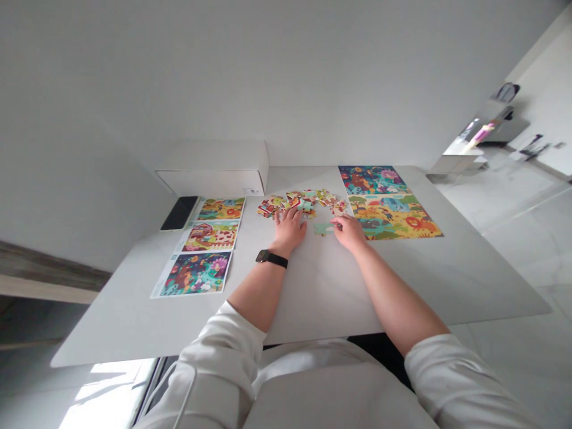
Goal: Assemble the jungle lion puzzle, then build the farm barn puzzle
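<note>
Table (322,286), white.

Left hand (289,229): open, flat, palm down on the heap of loose pieces (313,199), mid-table, unjoined.

Right hand (349,231): fingers curled at a pale green piece (322,228) lying just beside the heap; pinched or merely touched, cannot tell.

Done: two assembled puzzles (393,217), right side, touching.

Outstanding: the heap.

Far left: picture sheet (203,250), phone (179,213), box (214,167).

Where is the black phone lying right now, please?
In the head view, the black phone lies left on the table, beside the picture sheet, near the white box.
</note>
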Demonstrator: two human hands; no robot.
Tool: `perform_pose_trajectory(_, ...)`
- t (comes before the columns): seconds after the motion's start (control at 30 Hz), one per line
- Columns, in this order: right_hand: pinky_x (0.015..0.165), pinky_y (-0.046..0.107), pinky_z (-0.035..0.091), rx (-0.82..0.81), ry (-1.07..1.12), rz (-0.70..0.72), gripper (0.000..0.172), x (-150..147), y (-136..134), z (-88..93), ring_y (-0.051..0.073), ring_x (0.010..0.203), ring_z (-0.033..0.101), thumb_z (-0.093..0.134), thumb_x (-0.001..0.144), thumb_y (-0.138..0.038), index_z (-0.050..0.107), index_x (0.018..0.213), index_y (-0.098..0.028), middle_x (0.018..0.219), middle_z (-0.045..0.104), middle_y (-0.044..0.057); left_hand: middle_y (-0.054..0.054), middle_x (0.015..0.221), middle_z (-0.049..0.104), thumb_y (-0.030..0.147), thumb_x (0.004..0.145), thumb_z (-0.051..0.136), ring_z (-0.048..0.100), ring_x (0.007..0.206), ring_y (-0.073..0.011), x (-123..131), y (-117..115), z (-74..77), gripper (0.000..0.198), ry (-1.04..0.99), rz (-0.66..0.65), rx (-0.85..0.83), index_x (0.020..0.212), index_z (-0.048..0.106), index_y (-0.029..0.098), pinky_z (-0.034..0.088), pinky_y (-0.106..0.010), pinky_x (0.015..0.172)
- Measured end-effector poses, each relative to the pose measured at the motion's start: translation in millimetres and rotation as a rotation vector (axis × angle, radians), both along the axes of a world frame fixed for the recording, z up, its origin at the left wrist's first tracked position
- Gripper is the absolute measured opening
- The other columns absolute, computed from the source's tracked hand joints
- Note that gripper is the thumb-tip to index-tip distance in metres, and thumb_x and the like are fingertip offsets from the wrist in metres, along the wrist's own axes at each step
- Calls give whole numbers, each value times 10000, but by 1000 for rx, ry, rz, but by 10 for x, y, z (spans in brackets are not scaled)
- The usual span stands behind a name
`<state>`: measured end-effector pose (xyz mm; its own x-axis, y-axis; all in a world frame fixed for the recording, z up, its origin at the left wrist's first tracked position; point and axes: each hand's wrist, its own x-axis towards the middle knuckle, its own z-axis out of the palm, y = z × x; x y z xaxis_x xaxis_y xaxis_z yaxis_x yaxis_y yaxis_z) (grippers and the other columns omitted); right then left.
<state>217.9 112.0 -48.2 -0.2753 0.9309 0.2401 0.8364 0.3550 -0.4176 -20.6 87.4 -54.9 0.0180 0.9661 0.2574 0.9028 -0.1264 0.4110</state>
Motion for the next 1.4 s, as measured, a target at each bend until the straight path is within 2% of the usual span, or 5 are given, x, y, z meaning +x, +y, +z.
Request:
perform_pose_trajectory(0.4, 1043, 389, 562, 68, 132, -10, 330, 5, 7, 16, 264, 1074, 738, 576, 964, -152, 806, 1193, -214, 1132, 796, 103, -151, 1673, 546, 371, 994, 605, 399, 1600, -465, -43, -33, -21, 553, 30, 125, 6, 1541, 632, 297, 145, -818, 1323)
perform_pose_trajectory(0.57, 1047, 394, 567, 58, 185, 7, 326, -53, 106, 83, 255, 1072, 743, 595, 966, -169, 794, 1221, -217, 1139, 805, 94, -192, 1668, 530, 408, 1006, 592, 398, 1601, -460, -44, -25, -47, 557, 48, 187, 23, 1542, 620, 256, 159, -797, 1331)
perform_pose_trajectory(0.83, 1122, 432, 523, -33, -64, 51, 340, -654, 399, 267, 301, 1247, 705, 777, 970, -306, 783, 1302, -231, 1270, 802, 113, -239, 1644, 519, 426, 999, 616, 409, 1588, -462, -11, -19, 1, 613, 41, 232, -15, 1567, 575, 199, 166, -750, 1351)
perform_pose_trajectory(1.07, 1139, 488, 492, -16, -195, 9, 397, -1059, 504, 233, 356, 1286, 675, 828, 923, -376, 791, 1292, -236, 1385, 741, 151, -284, 1719, 424, 465, 1014, 570, 337, 1639, -483, -8, -34, -9, 704, 33, 272, -28, 1624, 507, 119, 177, -727, 1353)
perform_pose_trajectory(1.4, 1096, 485, 510, 43, -145, -22, 370, -840, 500, 247, 354, 1237, 676, 790, 891, -277, 739, 1251, -209, 1314, 746, 150, -277, 1767, 365, 468, 974, 612, 254, 1677, -484, 27, -32, -6, 772, 16, 318, -43, 1634, 499, 85, 112, -720, 1368)
